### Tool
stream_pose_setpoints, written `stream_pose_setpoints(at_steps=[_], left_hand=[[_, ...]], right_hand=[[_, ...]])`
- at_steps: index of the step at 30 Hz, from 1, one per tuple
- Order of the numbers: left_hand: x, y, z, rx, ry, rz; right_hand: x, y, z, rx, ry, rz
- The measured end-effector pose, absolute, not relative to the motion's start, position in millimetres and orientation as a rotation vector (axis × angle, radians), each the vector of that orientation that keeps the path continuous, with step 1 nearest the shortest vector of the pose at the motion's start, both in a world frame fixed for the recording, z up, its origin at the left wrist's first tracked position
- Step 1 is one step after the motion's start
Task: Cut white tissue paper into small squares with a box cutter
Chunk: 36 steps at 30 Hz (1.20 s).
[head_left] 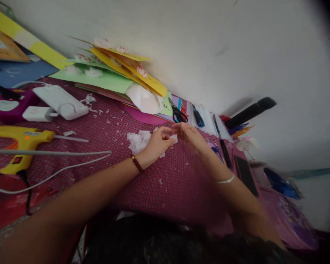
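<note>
My left hand (158, 142) is closed in a pinch, with a small piece of white paper (174, 138) at its fingertips. Close against it on the right is my right hand (190, 135), its fingers stretched out toward the left fingertips; its thumb is hidden. Whether the right fingers touch the paper I cannot tell. A loose pile of white paper pieces (138, 142) lies on the checkered red tablecloth (154, 198), just left of my left hand. Black-handled scissors (178, 112) rest beyond both hands.
A yellow hot glue gun (27, 141) lies at the left, with a white cable (71, 153) crossing there. Behind it stand a purple power strip (13, 106) and white adapter (64, 102). Green (99, 79) and yellow cards (134, 69) lean along the wall. A cutter (198, 116) lies to the right.
</note>
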State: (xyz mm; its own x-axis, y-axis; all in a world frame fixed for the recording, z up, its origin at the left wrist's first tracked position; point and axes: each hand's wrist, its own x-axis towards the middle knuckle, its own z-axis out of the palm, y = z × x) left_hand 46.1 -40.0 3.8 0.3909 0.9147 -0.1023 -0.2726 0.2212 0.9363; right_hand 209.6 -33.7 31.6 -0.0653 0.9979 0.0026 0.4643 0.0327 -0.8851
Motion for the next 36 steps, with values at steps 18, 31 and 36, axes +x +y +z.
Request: stream_pose_setpoints(at_steps=[18, 31, 36], left_hand=[[-24.1, -6.3, 36.0, 1.878, 1.003, 0.692], [-7.9, 69.8, 60.4, 2.635, 1.779, 0.613], [-9.6, 111.6, 58.2, 2.708, 1.909, 0.564]], right_hand=[[247.3, -129.6, -15.7, -1.411, -1.684, 1.016], [244.8, -128.0, -22.4, -1.296, -1.875, 0.892], [243.7, -127.0, -21.3, -1.284, -1.881, 0.884]])
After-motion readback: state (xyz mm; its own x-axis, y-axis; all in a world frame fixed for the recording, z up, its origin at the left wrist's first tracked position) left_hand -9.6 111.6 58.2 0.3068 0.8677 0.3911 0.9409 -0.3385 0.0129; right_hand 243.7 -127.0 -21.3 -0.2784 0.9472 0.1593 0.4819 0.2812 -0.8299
